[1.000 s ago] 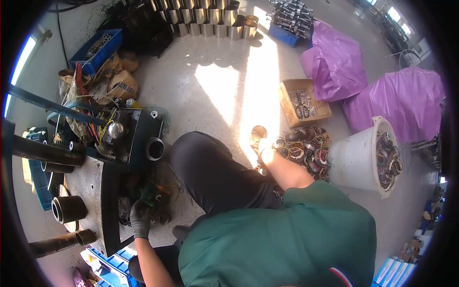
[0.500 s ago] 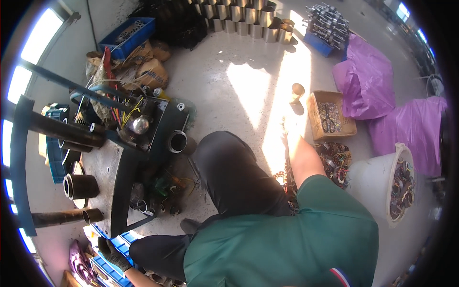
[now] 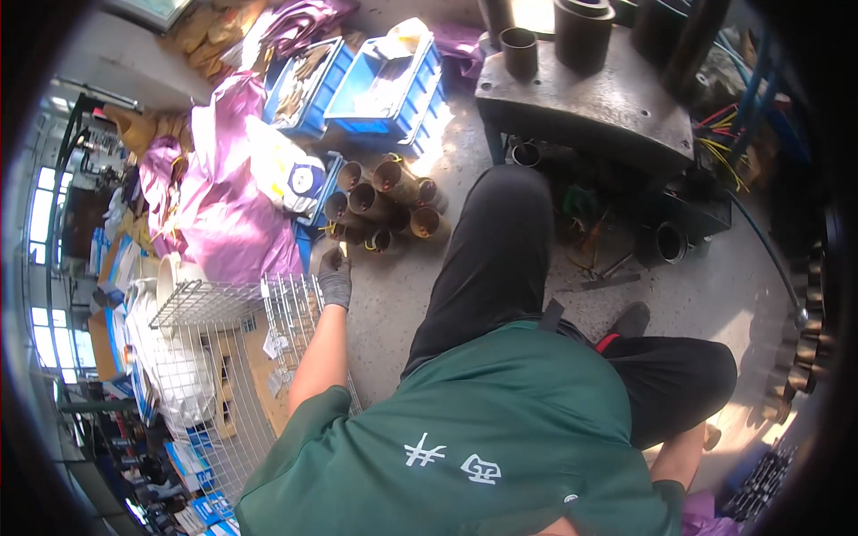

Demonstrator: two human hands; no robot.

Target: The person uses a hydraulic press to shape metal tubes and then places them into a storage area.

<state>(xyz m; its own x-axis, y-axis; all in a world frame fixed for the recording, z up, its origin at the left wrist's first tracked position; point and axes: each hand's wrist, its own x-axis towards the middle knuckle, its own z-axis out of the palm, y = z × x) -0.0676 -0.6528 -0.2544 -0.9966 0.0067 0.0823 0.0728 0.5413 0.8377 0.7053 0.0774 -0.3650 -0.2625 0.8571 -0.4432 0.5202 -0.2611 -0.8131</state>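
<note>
My left hand [image 3: 335,275], in a grey glove, reaches out at the left beside a group of upright metal cylinders [image 3: 361,198] on the floor. Its fingers look curled, and a small pale spot shows at their tips; what they hold, if anything, is too small to name. Reddish and yellow bits show inside some of the cylinders. My right forearm [image 3: 681,457] runs down past my right knee at the lower right. The right hand's fingers cannot be made out there; a small tan object [image 3: 712,436] shows close by.
Blue bins [image 3: 380,125] stand at the upper left, near purple sacks [image 3: 234,210]. A wire mesh cart [image 3: 210,308] flanks my left arm. Ahead to the right is a heavy metal bench [image 3: 581,94] bearing thick pipes. A hammer-like tool [image 3: 612,279] lies on the floor.
My view and body have swung left, bringing the bins, cylinders and mesh cart into sight. The left hand has moved forward from beside the bench. The right arm now sits lower right.
</note>
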